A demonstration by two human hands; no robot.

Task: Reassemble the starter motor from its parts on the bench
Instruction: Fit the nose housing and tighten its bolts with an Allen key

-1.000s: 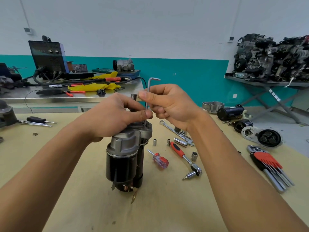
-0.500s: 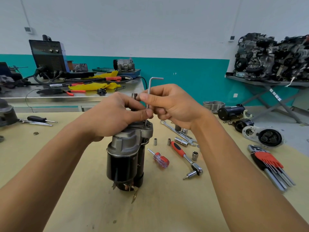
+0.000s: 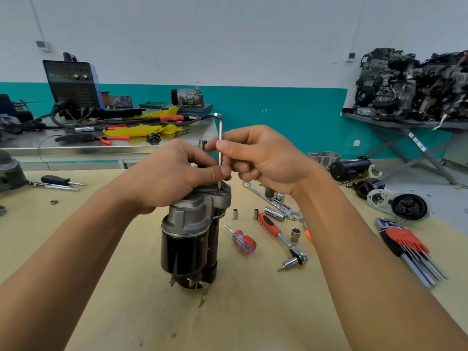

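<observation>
Under the right hand [image 3: 266,158], sockets [image 3: 274,214], a ratchet [image 3: 281,236] and a screwdriver [image 3: 243,240] crowd the bench [image 3: 126,312]; the starter motor [image 3: 187,244] blocks leftward; the nearer bench is open.

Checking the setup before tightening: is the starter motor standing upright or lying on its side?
Upright. The starter motor stands on end on the bench, its top gripped by the left hand.

The starter motor [image 3: 192,239] stood upright on the bench [image 3: 126,312], its top gripped by the left hand [image 3: 172,178]. The right hand [image 3: 260,155] pinched an upright hex key [image 3: 220,138] whose lower tip sat in the motor's top. A small red screwdriver [image 3: 241,239] and a ratchet [image 3: 281,236] lay just beside the motor.
</observation>
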